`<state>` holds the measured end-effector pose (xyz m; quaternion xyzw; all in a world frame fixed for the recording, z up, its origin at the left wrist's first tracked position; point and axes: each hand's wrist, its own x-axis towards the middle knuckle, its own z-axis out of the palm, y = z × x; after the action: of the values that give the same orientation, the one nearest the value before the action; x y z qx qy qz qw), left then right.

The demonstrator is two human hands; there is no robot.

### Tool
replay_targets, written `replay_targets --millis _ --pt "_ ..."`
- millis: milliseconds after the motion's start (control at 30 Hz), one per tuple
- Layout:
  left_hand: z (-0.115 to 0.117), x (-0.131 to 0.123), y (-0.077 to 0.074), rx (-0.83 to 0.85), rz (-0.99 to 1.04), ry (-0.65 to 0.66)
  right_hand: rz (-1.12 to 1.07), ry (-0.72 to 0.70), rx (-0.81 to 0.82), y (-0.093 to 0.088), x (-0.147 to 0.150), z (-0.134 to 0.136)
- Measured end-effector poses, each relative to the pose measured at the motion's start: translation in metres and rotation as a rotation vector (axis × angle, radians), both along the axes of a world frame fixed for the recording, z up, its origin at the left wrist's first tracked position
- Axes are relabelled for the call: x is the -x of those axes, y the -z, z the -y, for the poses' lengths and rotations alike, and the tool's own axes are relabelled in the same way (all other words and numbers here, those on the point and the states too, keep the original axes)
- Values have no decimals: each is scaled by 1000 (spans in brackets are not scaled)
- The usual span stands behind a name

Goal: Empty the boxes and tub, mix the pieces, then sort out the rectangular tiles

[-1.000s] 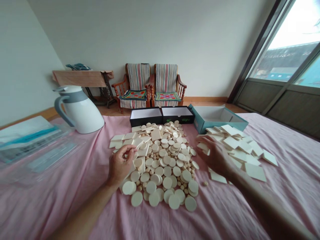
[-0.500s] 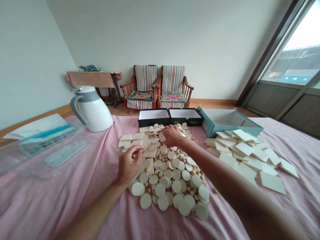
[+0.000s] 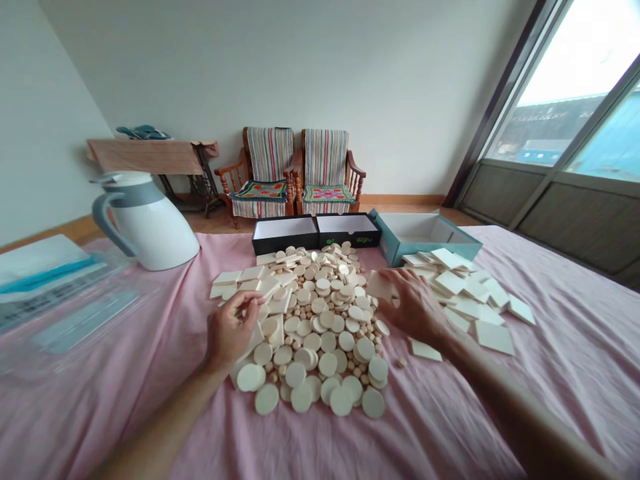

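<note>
A pile of pale wooden discs [image 3: 327,363], mixed with small wooden beads [image 3: 357,363], spreads across the pink cloth in front of me. My left hand [image 3: 233,330] hovers at the pile's left side, thumb and forefinger pinched together; whatever is between them, if anything, I cannot make out. Square wooden tiles [image 3: 230,279] lie just beyond it. Between the disc pile and a heap of square tiles [image 3: 467,287] on the right, my right hand [image 3: 413,303] grips a pale square tile [image 3: 381,285] by its edge, palm down.
Two black boxes with white insides [image 3: 285,233] stand behind the pile. A teal box [image 3: 395,248] is behind the tile heap. A white and grey jug [image 3: 160,230] and clear plastic packaging [image 3: 95,320] sit at left. Two chairs [image 3: 325,160] stand by the wall.
My right hand has drawn back from the far part of the disc pile to the right, bringing a square tile. My left hand keeps its pinch beside the pile. The view has turned right.
</note>
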<state>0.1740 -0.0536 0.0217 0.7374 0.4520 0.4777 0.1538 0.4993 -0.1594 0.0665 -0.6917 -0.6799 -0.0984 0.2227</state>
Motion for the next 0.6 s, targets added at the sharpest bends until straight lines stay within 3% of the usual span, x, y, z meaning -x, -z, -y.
replay_targets --millis 200,300,467,600 --pt "0 -1 -2 -8 -14 -28 66 239 -101 14 -76 62" --pt "-1 -2 -3 5 -8 -27 90 282 -71 23 -99 83" --pt "-3 0 1 22 -21 -24 26 107 44 40 -109 91" --pt "-3 1 1 31 -21 -21 -49 -19 40 51 -108 86"
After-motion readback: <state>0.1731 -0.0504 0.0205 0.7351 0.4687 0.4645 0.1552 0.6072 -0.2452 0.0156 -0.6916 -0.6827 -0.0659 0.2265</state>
